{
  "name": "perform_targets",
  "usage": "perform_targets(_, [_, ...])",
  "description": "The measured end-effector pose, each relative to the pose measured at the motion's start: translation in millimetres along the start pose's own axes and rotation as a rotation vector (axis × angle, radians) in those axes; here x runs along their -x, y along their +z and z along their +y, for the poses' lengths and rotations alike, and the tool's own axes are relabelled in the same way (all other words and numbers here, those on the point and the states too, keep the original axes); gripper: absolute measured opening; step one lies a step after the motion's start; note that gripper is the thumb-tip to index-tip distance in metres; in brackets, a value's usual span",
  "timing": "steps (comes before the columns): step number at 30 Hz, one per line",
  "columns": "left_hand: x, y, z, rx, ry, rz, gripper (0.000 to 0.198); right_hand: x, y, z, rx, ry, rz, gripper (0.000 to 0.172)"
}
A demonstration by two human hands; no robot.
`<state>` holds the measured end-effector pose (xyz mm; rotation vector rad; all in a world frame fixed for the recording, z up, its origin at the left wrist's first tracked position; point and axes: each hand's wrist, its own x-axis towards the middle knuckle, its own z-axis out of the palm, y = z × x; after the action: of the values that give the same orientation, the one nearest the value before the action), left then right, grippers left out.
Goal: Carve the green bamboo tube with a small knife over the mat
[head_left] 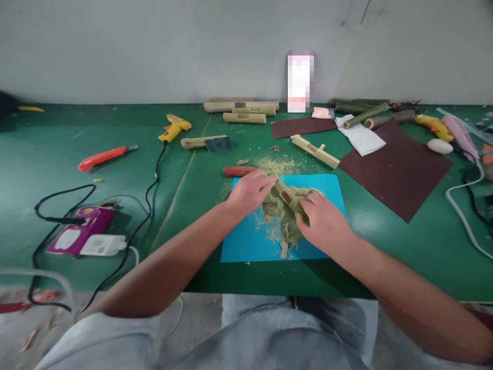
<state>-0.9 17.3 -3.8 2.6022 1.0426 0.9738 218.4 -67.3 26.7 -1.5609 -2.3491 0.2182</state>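
My pale shirt (246, 334) was at the table's (204, 190) near edge, both hands busy ahead.
My left hand (252, 191) grasped the far end of a bamboo tube (295, 203), my right hand (323, 218) its near end, over a blue sheet (239, 244) near the table's near edge. Shavings (278, 165) lay on the sheet and past its far edge; a red handle (238, 171) lay by its far left corner.

The lone view looks forward and down from the person's head, close above the green desk (200, 190). The wall (154, 51) fills its top, the shirt (277, 336) its bottom edge, with left hand (249, 192) and right hand (326, 218) near the middle.
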Motion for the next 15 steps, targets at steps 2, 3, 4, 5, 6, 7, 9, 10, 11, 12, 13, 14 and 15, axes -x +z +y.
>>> perform_targets(2, [-0.6, 0.0, -0.1, 0.002, 0.002, -0.001, 0.031, 0.3, 1.7, 1.3, -0.028, -0.004, 0.018, 0.032])
perform_targets(3, [-0.7, 0.1, 0.3, 0.010, 0.008, -0.020, 0.031, 0.6, 2.4, 1.9, -0.039, -0.006, 0.026, 0.035])
perform_targets(4, [-0.8, 0.3, 0.8, 0.018, 0.008, -0.036, 0.031, 0.9, 2.8, 2.5, -0.047, -0.009, 0.031, 0.038])
perform_targets(5, [-0.8, 0.5, 1.3, 0.024, 0.003, -0.039, 0.031, 1.1, 3.0, 2.9, -0.051, -0.013, 0.033, 0.039])
perform_targets(6, [-0.8, 0.7, 1.7, 0.025, -0.006, -0.028, 0.031, 1.2, 3.1, 3.2, -0.052, -0.016, 0.034, 0.039])
perform_targets(7, [-0.7, 0.9, 2.0, 0.019, -0.012, -0.013, 0.030, 1.3, 3.0, 3.4, -0.052, -0.021, 0.036, 0.039])
perform_targets(9, [-0.7, 1.3, 2.2, 0.003, -0.003, -0.012, 0.030, 1.3, 2.7, 3.5, -0.053, -0.028, 0.035, 0.038])
perform_targets(10, [-0.7, 1.4, 2.1, 0.002, 0.009, -0.028, 0.030, 1.2, 2.7, 3.6, -0.054, -0.030, 0.033, 0.037])
perform_targets(11, [-0.8, 1.5, 1.8, 0.005, 0.017, -0.043, 0.030, 1.2, 2.7, 3.7, -0.055, -0.031, 0.033, 0.037])
perform_targets(12, [-0.9, 1.6, 1.4, 0.009, 0.015, -0.044, 0.030, 1.1, 2.9, 3.8, -0.055, -0.031, 0.034, 0.036])
perform_targets(13, [-1.0, 1.7, 1.0, 0.011, 0.007, -0.031, 0.030, 1.1, 3.1, 4.0, -0.056, -0.031, 0.040, 0.036])
perform_targets(14, [-1.1, 1.8, 0.6, 0.008, 0.001, -0.014, 0.030, 1.1, 3.4, 4.2, -0.056, -0.031, 0.047, 0.036])
perform_targets(15, [-1.0, 1.9, 0.4, 0.003, 0.001, -0.003, 0.030, 1.2, 3.6, 4.3, -0.058, -0.032, 0.053, 0.036])
